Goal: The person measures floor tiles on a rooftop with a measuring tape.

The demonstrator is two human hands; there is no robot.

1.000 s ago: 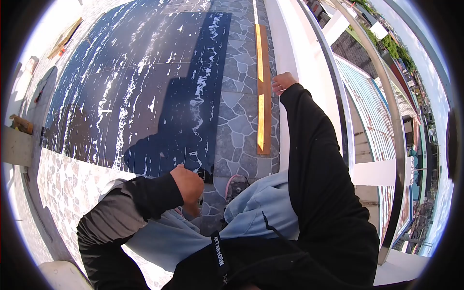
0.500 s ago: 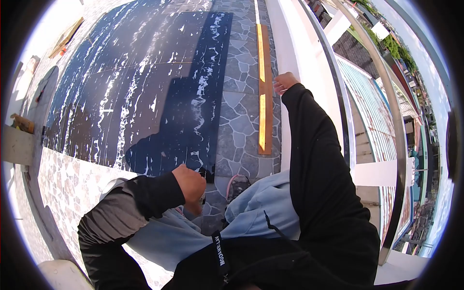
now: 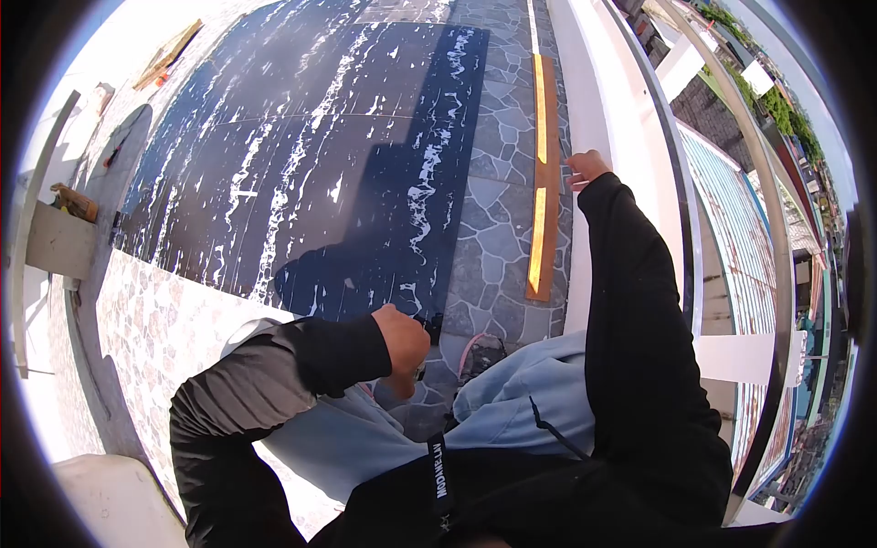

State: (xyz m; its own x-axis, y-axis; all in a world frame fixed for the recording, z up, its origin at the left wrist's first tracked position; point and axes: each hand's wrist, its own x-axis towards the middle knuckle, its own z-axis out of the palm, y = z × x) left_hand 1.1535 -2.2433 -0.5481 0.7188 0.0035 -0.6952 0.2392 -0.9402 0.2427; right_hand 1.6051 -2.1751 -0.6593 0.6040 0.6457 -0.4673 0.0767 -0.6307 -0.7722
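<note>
My left hand (image 3: pixel 402 347) is curled closed beside the near right corner of a large dark panel with white marble-like veining (image 3: pixel 338 192). What sits in its fingers is mostly hidden; a small dark shape shows beyond the knuckles at the corner. My right hand (image 3: pixel 589 168) reaches forward at the low white wall (image 3: pixel 603 82), its fingers loosely bent and apart, holding nothing visible. Just left of those fingers, a long wooden strip (image 3: pixel 545 247) lies on the stone-patterned floor (image 3: pixel 498 224), partly sunlit.
A shoe (image 3: pixel 481 354) stands near the panel's corner. Beyond the wall runs a metal railing (image 3: pixel 763 183), with corrugated roofs (image 3: pixel 722 201) below. At far left, a bench-like board (image 3: pixel 59 239) carries a wooden-handled item (image 3: pixel 75 203). Another piece of wood (image 3: pixel 169 55) lies farther back.
The view has swung left, shifting the whole scene rightward in frame. Both hands keep nearly the same places relative to the panel, the wooden strip and the wall.
</note>
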